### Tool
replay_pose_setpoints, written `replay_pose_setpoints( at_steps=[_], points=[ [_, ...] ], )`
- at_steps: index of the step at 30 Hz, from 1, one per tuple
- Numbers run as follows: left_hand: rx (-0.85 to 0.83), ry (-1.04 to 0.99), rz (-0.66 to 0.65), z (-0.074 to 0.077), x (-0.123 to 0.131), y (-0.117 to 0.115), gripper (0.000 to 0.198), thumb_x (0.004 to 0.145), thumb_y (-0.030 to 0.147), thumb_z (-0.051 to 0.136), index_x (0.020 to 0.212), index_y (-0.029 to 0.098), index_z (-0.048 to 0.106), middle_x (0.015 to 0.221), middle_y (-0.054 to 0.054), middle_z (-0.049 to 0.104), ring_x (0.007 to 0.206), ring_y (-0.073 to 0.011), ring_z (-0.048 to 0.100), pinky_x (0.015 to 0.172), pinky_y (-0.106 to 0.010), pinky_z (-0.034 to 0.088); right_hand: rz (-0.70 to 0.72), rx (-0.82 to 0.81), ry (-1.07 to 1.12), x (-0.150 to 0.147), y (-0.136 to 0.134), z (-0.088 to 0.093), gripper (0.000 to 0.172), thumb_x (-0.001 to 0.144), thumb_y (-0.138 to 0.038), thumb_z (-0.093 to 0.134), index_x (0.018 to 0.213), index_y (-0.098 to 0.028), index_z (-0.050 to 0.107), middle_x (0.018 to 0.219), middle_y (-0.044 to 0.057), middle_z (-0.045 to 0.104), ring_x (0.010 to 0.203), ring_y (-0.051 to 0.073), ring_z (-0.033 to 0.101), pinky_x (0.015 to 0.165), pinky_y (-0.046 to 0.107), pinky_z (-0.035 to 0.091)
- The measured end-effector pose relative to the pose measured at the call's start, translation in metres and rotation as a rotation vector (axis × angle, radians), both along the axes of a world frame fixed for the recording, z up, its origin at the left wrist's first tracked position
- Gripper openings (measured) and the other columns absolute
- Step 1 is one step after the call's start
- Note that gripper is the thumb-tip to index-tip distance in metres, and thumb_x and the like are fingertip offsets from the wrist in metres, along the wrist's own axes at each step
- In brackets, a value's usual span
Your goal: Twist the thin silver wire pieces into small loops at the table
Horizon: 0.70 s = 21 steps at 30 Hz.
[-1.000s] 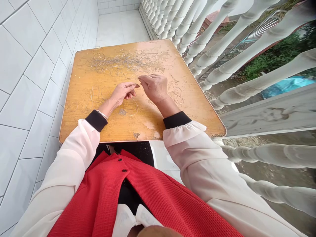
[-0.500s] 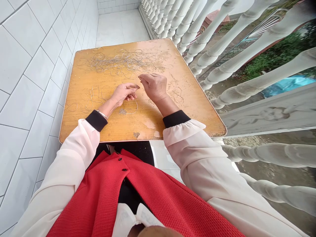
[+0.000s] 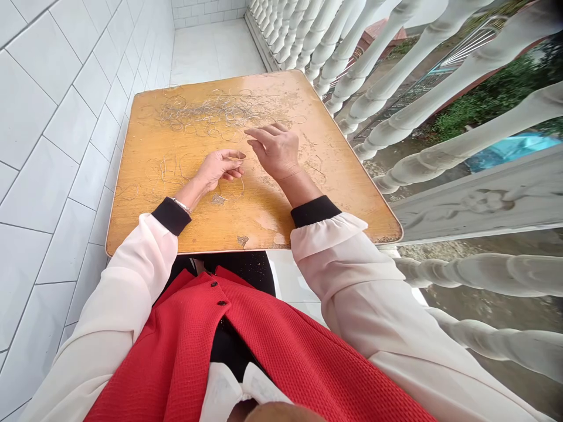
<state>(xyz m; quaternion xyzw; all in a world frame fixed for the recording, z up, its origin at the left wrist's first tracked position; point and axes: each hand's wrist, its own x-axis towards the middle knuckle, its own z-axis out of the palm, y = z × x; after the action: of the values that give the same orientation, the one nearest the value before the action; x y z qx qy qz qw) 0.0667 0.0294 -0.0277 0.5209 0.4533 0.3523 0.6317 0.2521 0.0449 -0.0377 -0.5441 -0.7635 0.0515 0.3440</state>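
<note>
A worn wooden table (image 3: 145,217) carries a tangled heap of thin wire loops (image 3: 220,111) along its far side. My left hand (image 3: 219,166) rests near the middle, thumb and forefinger pinched on a thin wire loop (image 3: 240,186) that hangs below it. My right hand (image 3: 276,149) hovers just to the right of it, fingers curled and pointing left toward the pinch, a small gap between the two hands. Whether the right fingers hold the wire is too fine to make out.
More loose wire loops (image 3: 165,170) lie at the left of the table and a few loops (image 3: 315,167) at the right. A white tiled wall (image 3: 57,117) runs along the left. A white balustrade (image 3: 396,88) stands close on the right.
My right hand has drawn slightly back and up from the left hand, its fingers loosening. The hanging wire loop has become shorter below the left hand.
</note>
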Motion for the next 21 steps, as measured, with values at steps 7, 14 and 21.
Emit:
replay_pose_setpoints(
  at_steps=[7, 14, 21],
  points=[
    [-0.028, -0.017, -0.030, 0.001, -0.001, -0.002, 0.008, 0.097, 0.007, 0.065, 0.093, 0.014, 0.066, 0.063, 0.003, 0.071, 0.052, -0.0037, 0.064, 0.057, -0.015, 0.044, 0.162, -0.147, 0.021, 0.004, -0.004, 0.017, 0.018, 0.102, -0.029, 0.061, 0.099, -0.032, 0.078, 0.122, 0.005, 0.078, 0.123, 0.027, 0.061, 0.113, 0.043, 0.044],
    [-0.062, -0.042, -0.078, -0.001, -0.004, -0.001, 0.007, 0.096, 0.007, 0.067, 0.093, 0.013, 0.068, 0.063, 0.003, 0.070, 0.049, -0.0031, 0.062, 0.053, -0.014, 0.043, 0.115, -0.254, 0.021, 0.006, -0.009, 0.028, 0.012, 0.096, -0.038, 0.070, 0.092, -0.035, 0.081, 0.115, 0.004, 0.079, 0.124, 0.032, 0.063, 0.101, 0.048, 0.053],
    [-0.095, -0.044, -0.142, -0.001, -0.004, -0.004, 0.009, 0.094, 0.004, 0.069, 0.088, 0.011, 0.068, 0.060, 0.003, 0.069, 0.047, -0.0032, 0.062, 0.052, -0.013, 0.044, 0.130, -0.301, 0.142, 0.008, -0.007, 0.028, 0.018, 0.090, -0.030, 0.074, 0.073, -0.033, 0.074, 0.101, 0.002, 0.080, 0.111, 0.027, 0.068, 0.096, 0.043, 0.055]
  ],
)
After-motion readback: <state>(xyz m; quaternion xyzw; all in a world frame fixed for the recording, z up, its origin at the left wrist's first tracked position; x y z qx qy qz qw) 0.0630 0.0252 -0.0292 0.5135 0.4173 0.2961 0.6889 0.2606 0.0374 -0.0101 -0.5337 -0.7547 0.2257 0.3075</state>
